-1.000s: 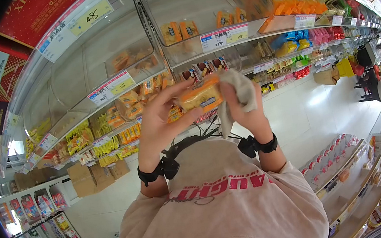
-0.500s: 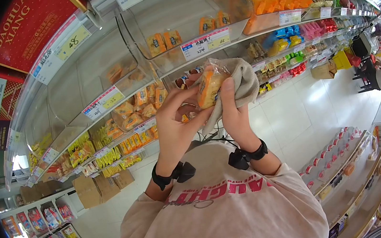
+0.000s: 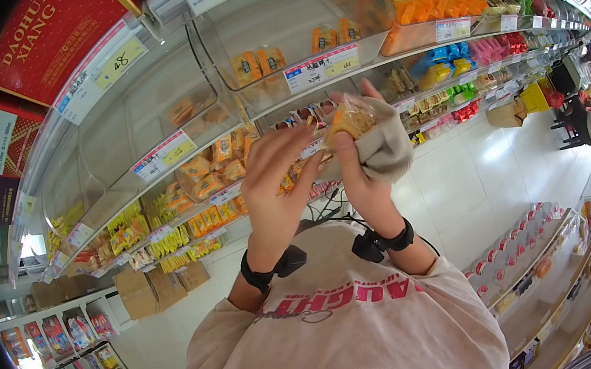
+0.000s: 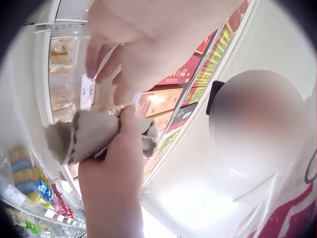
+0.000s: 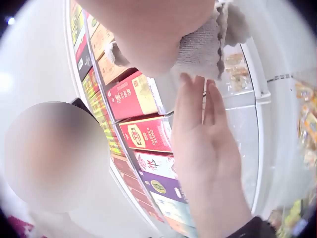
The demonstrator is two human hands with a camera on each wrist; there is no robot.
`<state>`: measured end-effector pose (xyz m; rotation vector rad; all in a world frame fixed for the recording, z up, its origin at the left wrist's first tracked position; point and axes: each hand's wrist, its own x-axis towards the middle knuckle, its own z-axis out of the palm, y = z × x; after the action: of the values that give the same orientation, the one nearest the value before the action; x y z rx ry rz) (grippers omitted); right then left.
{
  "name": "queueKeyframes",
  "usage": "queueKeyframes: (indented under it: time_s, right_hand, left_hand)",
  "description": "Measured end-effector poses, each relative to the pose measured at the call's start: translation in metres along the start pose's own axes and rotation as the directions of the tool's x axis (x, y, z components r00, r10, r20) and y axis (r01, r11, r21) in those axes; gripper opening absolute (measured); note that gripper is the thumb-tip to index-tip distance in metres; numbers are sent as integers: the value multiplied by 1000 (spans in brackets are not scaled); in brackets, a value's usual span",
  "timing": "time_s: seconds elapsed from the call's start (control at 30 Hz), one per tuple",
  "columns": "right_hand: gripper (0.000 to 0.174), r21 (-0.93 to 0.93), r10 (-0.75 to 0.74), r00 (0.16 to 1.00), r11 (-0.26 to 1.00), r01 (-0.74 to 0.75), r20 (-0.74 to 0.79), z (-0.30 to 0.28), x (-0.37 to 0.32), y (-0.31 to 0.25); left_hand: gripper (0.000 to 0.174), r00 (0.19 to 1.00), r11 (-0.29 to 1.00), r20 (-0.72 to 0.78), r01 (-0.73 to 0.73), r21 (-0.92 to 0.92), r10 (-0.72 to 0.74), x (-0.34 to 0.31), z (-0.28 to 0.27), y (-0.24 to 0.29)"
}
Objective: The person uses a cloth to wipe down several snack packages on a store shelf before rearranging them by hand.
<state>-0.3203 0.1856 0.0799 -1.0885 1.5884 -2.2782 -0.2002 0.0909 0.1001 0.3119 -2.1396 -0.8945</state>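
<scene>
In the head view my right hand [image 3: 374, 200] holds a grey cloth [image 3: 389, 148] together with a clear-wrapped yellow-orange pastry packet [image 3: 354, 118], its thumb pressed across the front. My left hand [image 3: 273, 187] is just left of the packet, blurred, with fingers and thumb spread and nothing held between them. In the left wrist view the left fingers hang loosely above the cloth [image 4: 96, 131]. From the right wrist view, the cloth shows a knit surface and wavy edge [image 5: 200, 52], while the left hand [image 5: 208, 144] has extended fingers close below it.
Shelves with clear bins of orange packets [image 3: 257, 64] and price tags [image 3: 323, 67] run in front of the hands. Red gift boxes [image 3: 52, 37] stand at upper left. Cardboard boxes [image 3: 152, 289] lie on the floor; a low shelf [image 3: 540, 286] is at right.
Both hands were on the packet before; the left hand has now come off it to the left. The packet has turned and lies against the cloth in the right hand.
</scene>
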Motion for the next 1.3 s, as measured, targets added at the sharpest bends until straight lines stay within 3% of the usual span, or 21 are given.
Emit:
queueKeyframes:
  time_s: [0.03,0.07,0.13,0.23,0.37,0.47,0.57,0.67,0.7,0.77,0.9,0.93,0.97,1.0,1.1,1.23,1.3]
  right_hand:
    - [65,-68,-45,997,997,41,-58,2,0,0]
    - [71,-167,-137,989,975,143,46,0,2,4]
    - [82,-324,-274,921,876,358,276,-4,5,8]
    - [86,-310,-169,911,904,296,378,3,1,-15]
    - [74,-169,-144,895,957,234,423,-1,0,-17]
    - [68,-168,-140,924,963,211,356,-2,-3,-3]
    - [57,-64,-36,940,996,61,340,0,-7,4]
    - [50,89,103,948,987,-136,302,0,-11,10]
    - [50,120,217,934,958,-259,284,-1,-12,9]
    - [50,188,436,863,853,-487,255,-7,-12,2]
    - [47,185,593,769,750,-636,240,-20,-9,-7]
    - [48,228,627,696,664,-713,349,-28,-5,-12]
    - [46,222,565,753,730,-647,336,-28,-5,-12]
    - [44,215,500,804,788,-576,322,-28,-4,-12]
    - [35,53,346,917,930,-363,199,-25,-1,-8]
    - [27,-190,340,936,929,-318,94,-29,4,-2]
    - [25,-182,301,952,941,-286,59,-28,3,-5]
  left_hand:
    - [56,994,981,-28,97,-171,-103,2,3,8]
    - [55,977,923,-39,183,-339,-208,3,5,12]
    - [52,959,865,30,266,-424,-280,1,4,13]
    - [44,931,796,106,354,-491,-349,3,-4,15]
    - [37,880,712,173,462,-530,-442,0,-9,20]
    - [32,932,757,-10,288,-586,-363,0,8,17]
    - [26,973,858,-120,114,-502,-199,1,14,17]
    - [23,990,955,-96,71,-288,-102,-3,11,18]
    - [22,993,955,-83,54,-291,-82,-3,9,19]
    - [21,998,954,-54,21,-299,-38,-1,4,24]
    - [22,987,907,-50,122,-402,-155,-3,-3,22]
    - [23,981,903,-56,150,-402,-188,-3,-5,17]
    - [24,973,898,-60,181,-402,-223,-3,-7,14]
    - [28,952,819,-76,212,-533,-295,-2,-2,18]
    - [32,912,709,-6,314,-631,-409,0,1,23]
    - [34,907,731,60,375,-570,-418,2,-3,17]
    - [35,908,743,59,375,-555,-415,3,-4,14]
